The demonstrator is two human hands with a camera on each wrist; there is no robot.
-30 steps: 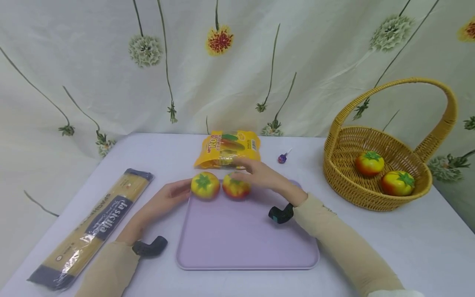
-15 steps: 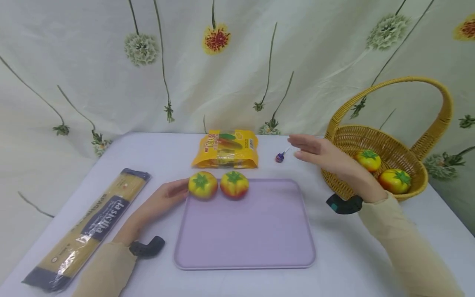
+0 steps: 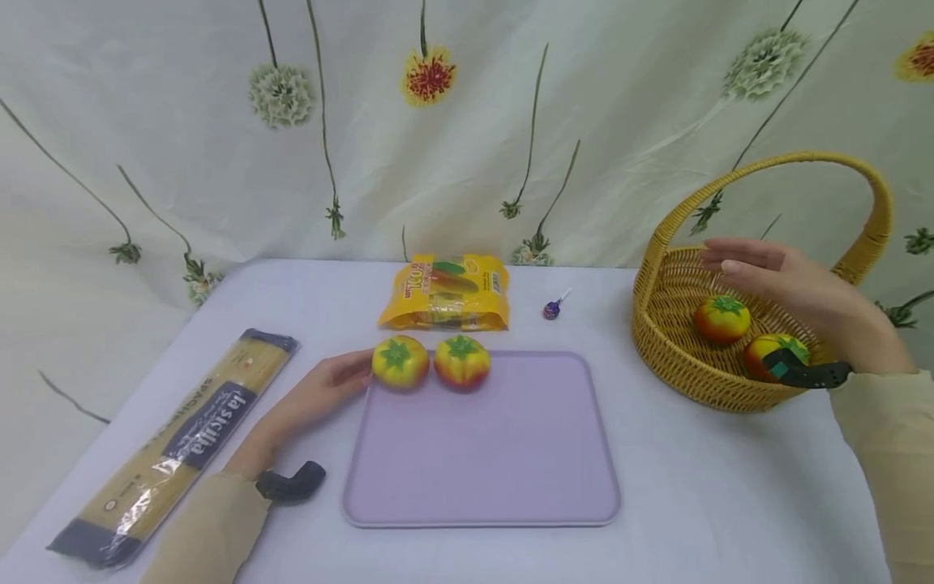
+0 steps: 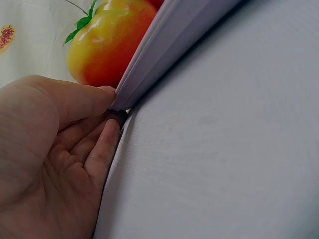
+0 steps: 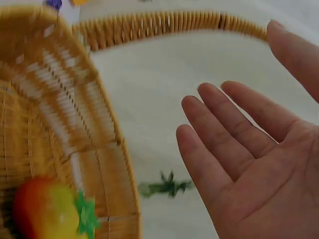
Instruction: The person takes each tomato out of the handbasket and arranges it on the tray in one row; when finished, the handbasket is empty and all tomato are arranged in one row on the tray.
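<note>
At the tray's far left corner, my left hand (image 3: 321, 395) pinches the rim. The left wrist view shows the thumb on the purple tray's edge (image 4: 164, 50) and the other fingers curled below it. Two yellow-and-red tomatoes (image 3: 400, 362) with green star-shaped tops sit at the far left of the tray (image 3: 481, 454), one close beside those fingertips. Over the wicker basket (image 3: 667, 353) hovers my right hand (image 3: 799, 296), fingers extended and holding nothing. Two more tomatoes (image 3: 721, 319) lie inside the basket; the wrist camera partly covers one.
A yellow snack bag (image 3: 448, 292) lies behind the tray, with a small purple-wrapped lollipop (image 3: 552, 309) to its right. Along the left side lies a long spaghetti packet (image 3: 178, 446). The basket's tall arched handle (image 3: 817, 158) rises near the right hand. Flowered cloth hangs behind.
My right hand has left the tomato on the tray and moved right, across the table, to above the basket. My left hand has stayed at the tray's corner.
</note>
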